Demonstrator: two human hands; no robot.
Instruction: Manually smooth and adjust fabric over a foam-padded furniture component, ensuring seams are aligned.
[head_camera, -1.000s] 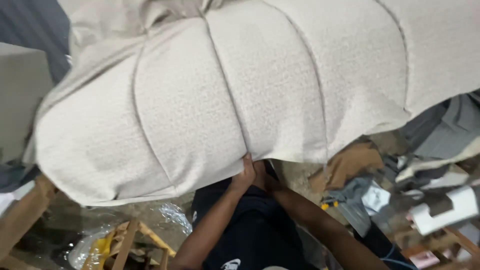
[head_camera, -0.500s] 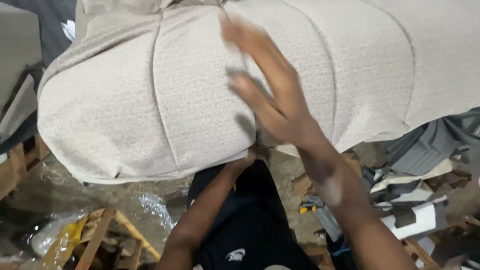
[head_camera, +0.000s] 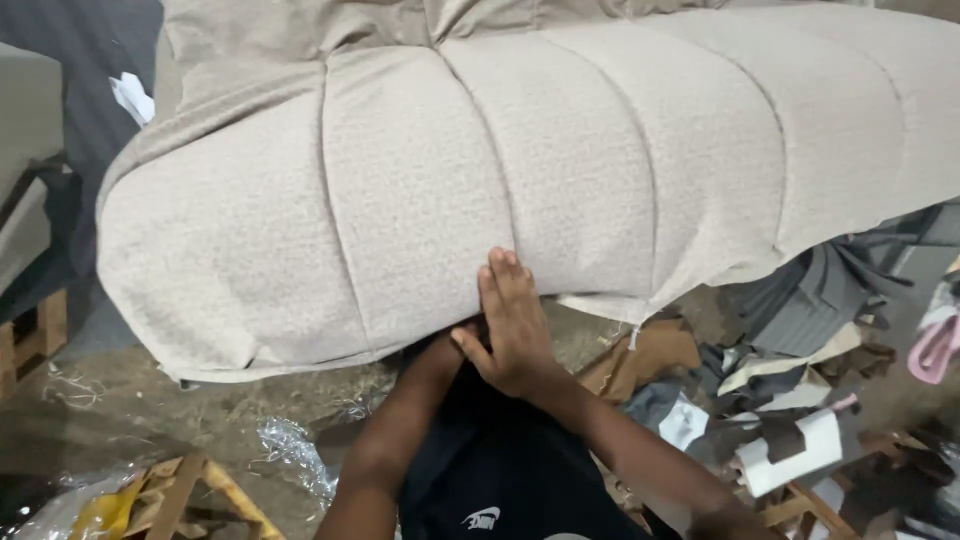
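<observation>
Fingers of the right hand are lying straight and close together, flat against the lower front edge of the cushion; they are pressing on the fabric, not gripping it, and the thumb is sticking out to the left. I am seeing the left hand only in part: it is tucking up under the same edge, just beside the right hand and touching it, and I cannot tell whether its fingers are curled or loose, since the cushion and the right hand are hiding them.

Both forearms are rising from the bottom of the view and meeting at that one spot on the edge, over a dark shirt.

From there the cushion is spreading out across nearly the whole upper frame. It is beige, padded and stitched into broad channels. Its long axis is running left to right, sloping slightly upward toward the right, with the rounded end pointing left and the other end running out of frame on the right. The channel seams are crossing that axis, running from the far side down toward me. Loose cloth of the same colour is bunching along its far edge.

Below it, scraps of grey, brown and white fabric are lying heaped on the floor to the right. A wooden frame and crumpled clear plastic are lying at lower left.
</observation>
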